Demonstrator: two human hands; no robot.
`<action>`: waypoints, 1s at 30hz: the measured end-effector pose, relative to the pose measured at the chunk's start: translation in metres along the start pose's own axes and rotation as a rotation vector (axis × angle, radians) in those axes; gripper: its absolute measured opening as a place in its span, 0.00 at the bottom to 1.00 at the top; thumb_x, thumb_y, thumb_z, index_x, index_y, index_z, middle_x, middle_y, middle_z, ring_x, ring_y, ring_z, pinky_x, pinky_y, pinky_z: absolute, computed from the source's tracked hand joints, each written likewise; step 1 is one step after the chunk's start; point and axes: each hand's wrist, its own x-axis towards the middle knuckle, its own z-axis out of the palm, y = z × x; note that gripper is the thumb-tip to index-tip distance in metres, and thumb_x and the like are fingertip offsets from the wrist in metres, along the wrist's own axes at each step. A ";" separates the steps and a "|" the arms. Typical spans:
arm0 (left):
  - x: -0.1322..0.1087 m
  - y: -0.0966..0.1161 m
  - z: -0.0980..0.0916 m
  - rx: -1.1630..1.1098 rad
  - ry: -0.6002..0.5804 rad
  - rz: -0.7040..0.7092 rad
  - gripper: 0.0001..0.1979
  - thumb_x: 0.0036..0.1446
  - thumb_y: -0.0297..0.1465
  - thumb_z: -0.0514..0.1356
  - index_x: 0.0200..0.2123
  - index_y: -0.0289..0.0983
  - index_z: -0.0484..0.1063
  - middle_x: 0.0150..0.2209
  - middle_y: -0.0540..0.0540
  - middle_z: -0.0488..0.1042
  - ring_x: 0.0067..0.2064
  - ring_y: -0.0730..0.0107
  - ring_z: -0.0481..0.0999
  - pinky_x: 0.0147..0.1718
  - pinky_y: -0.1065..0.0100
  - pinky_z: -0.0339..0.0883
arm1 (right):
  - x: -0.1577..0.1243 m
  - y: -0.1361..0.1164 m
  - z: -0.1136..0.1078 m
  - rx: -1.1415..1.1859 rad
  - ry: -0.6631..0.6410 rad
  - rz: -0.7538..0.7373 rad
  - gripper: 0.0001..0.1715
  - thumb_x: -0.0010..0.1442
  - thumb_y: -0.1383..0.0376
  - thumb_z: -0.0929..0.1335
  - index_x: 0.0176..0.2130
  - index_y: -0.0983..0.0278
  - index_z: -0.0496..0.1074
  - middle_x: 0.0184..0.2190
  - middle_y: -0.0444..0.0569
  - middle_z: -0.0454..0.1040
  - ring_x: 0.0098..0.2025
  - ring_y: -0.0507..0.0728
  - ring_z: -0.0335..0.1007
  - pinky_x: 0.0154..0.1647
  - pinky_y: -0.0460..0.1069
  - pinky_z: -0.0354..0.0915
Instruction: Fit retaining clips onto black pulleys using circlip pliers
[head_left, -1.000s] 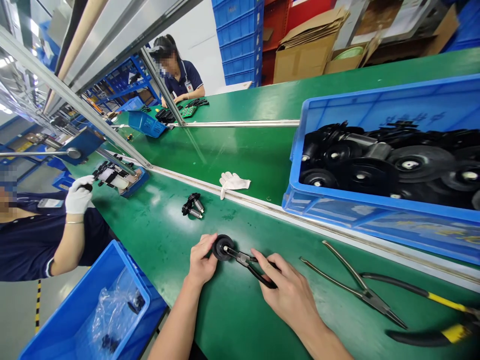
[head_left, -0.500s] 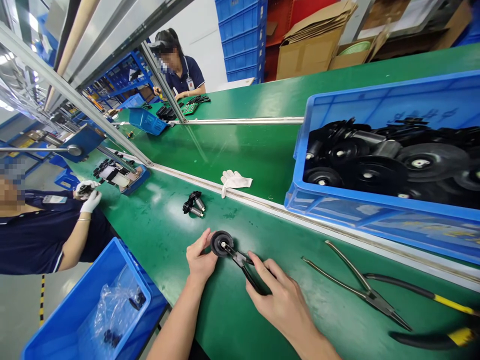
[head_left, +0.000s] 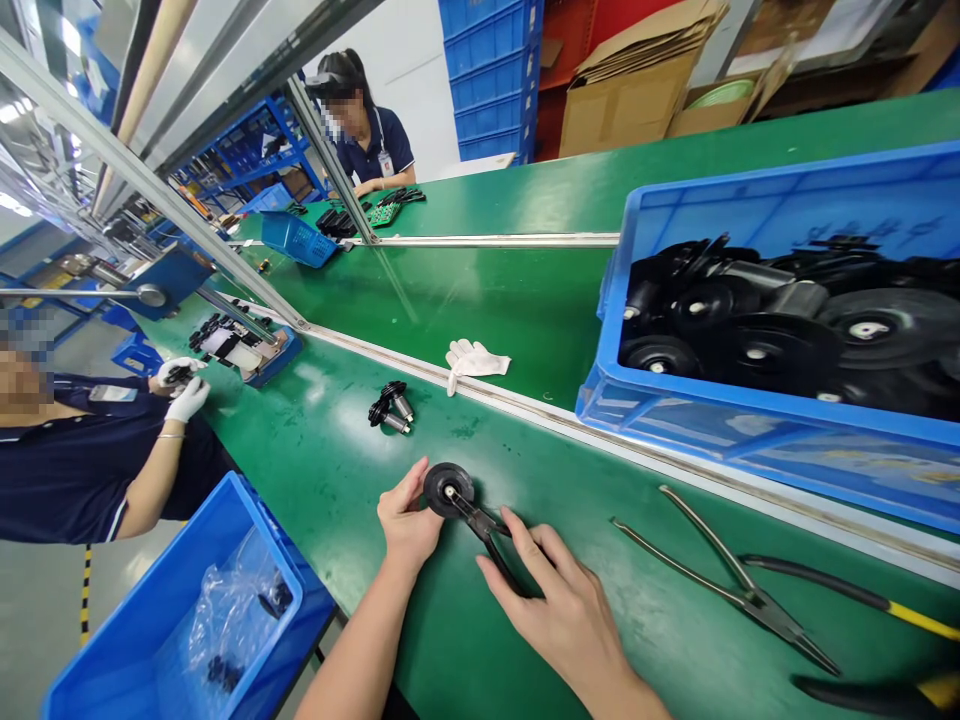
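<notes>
My left hand (head_left: pixel 410 515) grips a round black wheel-like part (head_left: pixel 437 481) by its edge, with the disc facing me. Black-handled pliers (head_left: pixel 478 520) sit in my right hand (head_left: pixel 559 600), their tips at the small white centre of the disc. The fingers of that hand lie along the handles, which stand somewhat apart. Beyond my left hand, a few black parts with grey cylinders (head_left: pixel 394 406) lie on the green table (head_left: pixel 330 470). To the right rests a pair of long-nosed metal pliers (head_left: pixel 752 600), its handles spread.
A blue crate (head_left: pixel 697 405) full of black wheel parts stands at the right. Yellow-and-black handled tools (head_left: pixel 874 595) lie at the right edge. A white glove (head_left: pixel 477 365) rests behind the metal rail. At left, a co-worker's gloved hand (head_left: pixel 187 400) is near a blue bin (head_left: pixel 251 500).
My right thumb has lifted slightly away from the pliers' lower handle. The disc and plier tips stay together, and the whole view has shifted a little.
</notes>
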 end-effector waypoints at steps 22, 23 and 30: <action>0.003 0.004 0.001 -0.005 -0.042 0.155 0.25 0.53 0.26 0.72 0.55 0.39 0.80 0.44 0.41 0.87 0.40 0.57 0.89 0.42 0.63 0.85 | 0.003 0.003 -0.002 0.342 -0.006 0.070 0.35 0.63 0.72 0.70 0.67 0.56 0.68 0.35 0.46 0.70 0.31 0.51 0.69 0.33 0.46 0.69; 0.003 0.005 0.001 0.002 -0.043 0.155 0.24 0.53 0.26 0.72 0.55 0.39 0.80 0.43 0.41 0.87 0.39 0.58 0.89 0.42 0.63 0.85 | 0.003 0.003 -0.002 0.342 -0.004 0.069 0.35 0.63 0.72 0.70 0.67 0.56 0.68 0.35 0.46 0.70 0.30 0.51 0.69 0.33 0.46 0.69; 0.003 0.007 0.001 -0.001 -0.050 0.160 0.25 0.53 0.27 0.71 0.56 0.40 0.80 0.43 0.43 0.87 0.39 0.59 0.89 0.41 0.64 0.85 | 0.003 0.004 0.000 0.331 0.013 0.063 0.35 0.63 0.72 0.70 0.67 0.57 0.68 0.34 0.45 0.68 0.29 0.51 0.67 0.32 0.45 0.67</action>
